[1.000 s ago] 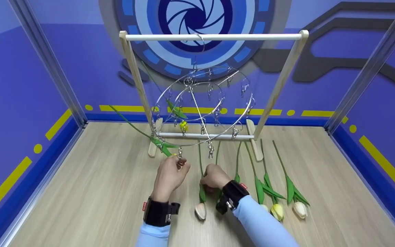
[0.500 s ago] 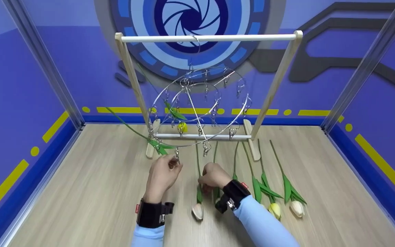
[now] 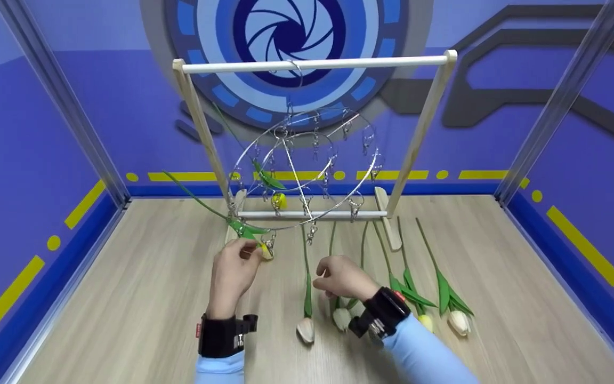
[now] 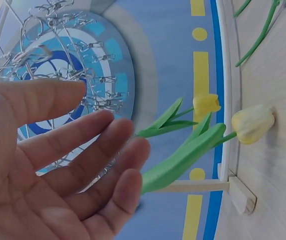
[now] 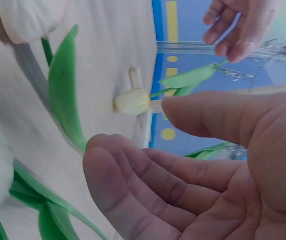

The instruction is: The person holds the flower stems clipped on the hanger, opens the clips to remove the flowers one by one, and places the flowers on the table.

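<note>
My left hand (image 3: 235, 272) is beside the front left of a round wire clip hanger (image 3: 307, 213). Its fingers are loosely bent and hold nothing, as the left wrist view shows. Just past its fingertips hangs a pale yellow tulip (image 4: 253, 124), flower down, its green leaves (image 3: 243, 228) by the hanger's rim. Farther back dangles a second, brighter yellow tulip (image 4: 206, 103). My right hand (image 3: 347, 277) hovers over the tulips on the table, thumb and fingers apart with nothing between them. Below it lies a white tulip (image 3: 341, 319), with a pinkish-white tulip (image 3: 305, 330) to its left.
The hanger hooks over the white bar (image 3: 312, 65) of a wooden stand with feet on the table (image 3: 152, 298). On the right lie several more tulips, among them a white tulip (image 3: 459, 323) and a yellow tulip (image 3: 425, 322). Blue panels enclose the back and sides.
My left hand has drawn left and away from the front clip, uncovering the hanging tulip's flower. My right hand has shifted slightly right, and the white tulip's flower beneath it now shows.
</note>
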`<state>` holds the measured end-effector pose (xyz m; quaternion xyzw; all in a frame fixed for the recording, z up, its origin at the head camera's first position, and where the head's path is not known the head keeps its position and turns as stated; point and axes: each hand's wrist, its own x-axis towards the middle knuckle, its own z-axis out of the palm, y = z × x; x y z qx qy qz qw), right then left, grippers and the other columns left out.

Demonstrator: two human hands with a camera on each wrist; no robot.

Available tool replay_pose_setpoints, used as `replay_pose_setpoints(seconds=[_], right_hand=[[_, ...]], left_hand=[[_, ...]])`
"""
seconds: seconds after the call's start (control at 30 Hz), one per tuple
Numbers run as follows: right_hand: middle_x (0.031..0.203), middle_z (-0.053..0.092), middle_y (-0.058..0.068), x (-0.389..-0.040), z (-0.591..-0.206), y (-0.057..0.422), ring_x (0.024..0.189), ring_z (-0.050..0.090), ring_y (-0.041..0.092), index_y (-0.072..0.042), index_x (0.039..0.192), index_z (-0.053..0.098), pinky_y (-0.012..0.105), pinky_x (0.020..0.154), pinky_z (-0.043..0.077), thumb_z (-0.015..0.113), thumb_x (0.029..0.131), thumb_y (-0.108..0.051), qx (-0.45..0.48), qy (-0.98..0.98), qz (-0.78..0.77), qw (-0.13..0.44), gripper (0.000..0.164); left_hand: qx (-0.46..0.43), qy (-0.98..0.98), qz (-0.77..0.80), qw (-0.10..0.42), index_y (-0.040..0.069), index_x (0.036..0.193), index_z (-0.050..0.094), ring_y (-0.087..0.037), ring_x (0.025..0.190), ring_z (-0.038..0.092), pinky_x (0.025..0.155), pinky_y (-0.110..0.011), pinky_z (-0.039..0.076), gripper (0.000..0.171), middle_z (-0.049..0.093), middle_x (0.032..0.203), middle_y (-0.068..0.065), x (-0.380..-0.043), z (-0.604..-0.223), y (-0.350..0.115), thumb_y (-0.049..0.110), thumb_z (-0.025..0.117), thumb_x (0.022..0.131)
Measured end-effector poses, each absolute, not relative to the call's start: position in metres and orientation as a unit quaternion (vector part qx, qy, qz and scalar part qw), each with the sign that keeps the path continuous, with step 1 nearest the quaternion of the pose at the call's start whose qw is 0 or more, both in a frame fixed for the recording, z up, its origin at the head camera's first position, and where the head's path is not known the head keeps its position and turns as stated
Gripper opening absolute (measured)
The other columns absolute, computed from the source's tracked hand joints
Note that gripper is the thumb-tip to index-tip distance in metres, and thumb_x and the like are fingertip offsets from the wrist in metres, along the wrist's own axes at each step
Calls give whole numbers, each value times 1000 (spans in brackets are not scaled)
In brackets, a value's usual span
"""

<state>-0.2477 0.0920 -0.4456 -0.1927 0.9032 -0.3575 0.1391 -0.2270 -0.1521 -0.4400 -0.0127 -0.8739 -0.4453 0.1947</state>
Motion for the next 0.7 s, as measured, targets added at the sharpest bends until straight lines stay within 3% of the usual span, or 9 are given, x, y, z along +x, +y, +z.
replay_pose_setpoints(seconds=[0.23,0.5,0.7], right_hand=[[94,73,7,-246,-435,106,82,68,19,1,109,71,40,75,59,69,97,-13,-257,895,-356,77,19],[98,72,4,-248,-432,107,87,67,17,-6,108,72,28,77,56,67,98,-7,-288,866,-408,-7,11],[101,73,6,-254,-435,100,85,67,16,-5,107,73,27,75,56,66,98,-3,-307,843,-438,-59,11]], left_hand=[[31,-857,-460,232,-1,110,75,-33,93,71,85,-49,56,19,73,104,-17,-229,-443,-161,8,67,95],[81,-836,-472,269,-4,111,72,-36,96,70,84,-51,55,21,70,107,-21,-238,-452,-172,6,62,96],[102,-808,-520,257,-8,127,62,-39,108,67,92,-51,54,32,66,120,-27,-247,-453,-179,5,57,98]])
